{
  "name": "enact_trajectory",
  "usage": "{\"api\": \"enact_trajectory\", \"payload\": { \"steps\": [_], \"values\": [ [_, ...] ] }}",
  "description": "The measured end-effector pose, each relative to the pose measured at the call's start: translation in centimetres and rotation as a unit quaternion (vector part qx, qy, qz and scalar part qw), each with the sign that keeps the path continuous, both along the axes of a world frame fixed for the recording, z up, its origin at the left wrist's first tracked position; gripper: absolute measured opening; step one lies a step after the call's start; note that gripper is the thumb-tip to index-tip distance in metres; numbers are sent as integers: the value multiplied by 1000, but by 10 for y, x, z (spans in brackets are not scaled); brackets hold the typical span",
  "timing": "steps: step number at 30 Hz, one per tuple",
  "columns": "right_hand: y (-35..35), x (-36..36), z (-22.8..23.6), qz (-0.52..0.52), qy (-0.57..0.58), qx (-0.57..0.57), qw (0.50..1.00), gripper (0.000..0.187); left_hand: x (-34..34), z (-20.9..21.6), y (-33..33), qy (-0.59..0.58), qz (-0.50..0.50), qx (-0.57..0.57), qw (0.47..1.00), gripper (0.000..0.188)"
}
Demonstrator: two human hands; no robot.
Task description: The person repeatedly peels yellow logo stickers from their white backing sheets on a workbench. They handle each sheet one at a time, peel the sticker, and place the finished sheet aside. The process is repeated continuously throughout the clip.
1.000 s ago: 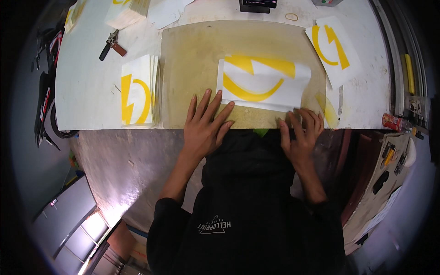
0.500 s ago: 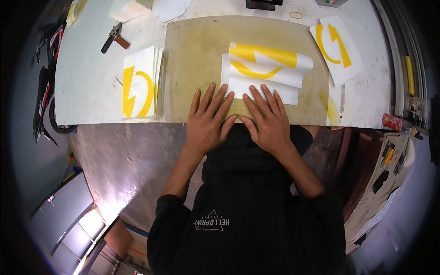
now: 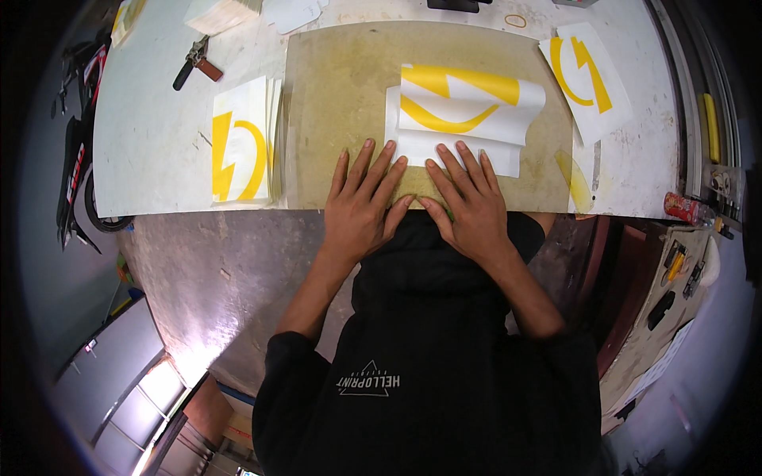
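A white sheet with yellow shapes [image 3: 456, 117] rests on a tan translucent mat [image 3: 341, 87], its upper layer bowed up and curling at the right edge. Beneath it the pale edge of an under layer shows. My left hand [image 3: 359, 205] lies palm down near the table's front edge, fingers spread, fingertips by the sheet's lower left corner. Beside it my right hand [image 3: 470, 208] is also palm down and spread, its fingertips on or just at the sheet's lower edge. The two thumbs nearly meet. Neither hand grips anything.
Left of the mat lies a stack of yellow-printed white sheets [image 3: 240, 147]; another printed sheet [image 3: 586, 83] is at its right. A tool with black and brown handles [image 3: 197, 65] sits farther back. A red-labelled bottle [image 3: 687, 209] stands at the right corner.
The raised upper layer of the sheet has shifted a little and its yellow curve looks less folded. Both hands keep nearly the same place, and the view has moved slightly.
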State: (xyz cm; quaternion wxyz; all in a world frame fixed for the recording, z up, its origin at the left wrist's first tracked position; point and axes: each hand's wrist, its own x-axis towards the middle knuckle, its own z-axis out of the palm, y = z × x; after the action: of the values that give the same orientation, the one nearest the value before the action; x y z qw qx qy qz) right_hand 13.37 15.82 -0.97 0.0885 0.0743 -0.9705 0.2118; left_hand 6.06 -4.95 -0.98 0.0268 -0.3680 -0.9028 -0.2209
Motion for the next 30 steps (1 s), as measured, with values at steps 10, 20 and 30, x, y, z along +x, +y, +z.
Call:
{"api": "enact_trajectory", "payload": {
  "steps": [10,20,30],
  "values": [
    [-22,-6,9,-42,-13,14,999,50,-3,3,-5,20,8,-30,999,49],
    [70,54,5,-142,-8,93,985,49,-3,-2,31,77,128,80,986,18],
    [0,-32,19,80,99,-7,992,37,-12,-3,40,77,153,125,977,22]
  ]
}}
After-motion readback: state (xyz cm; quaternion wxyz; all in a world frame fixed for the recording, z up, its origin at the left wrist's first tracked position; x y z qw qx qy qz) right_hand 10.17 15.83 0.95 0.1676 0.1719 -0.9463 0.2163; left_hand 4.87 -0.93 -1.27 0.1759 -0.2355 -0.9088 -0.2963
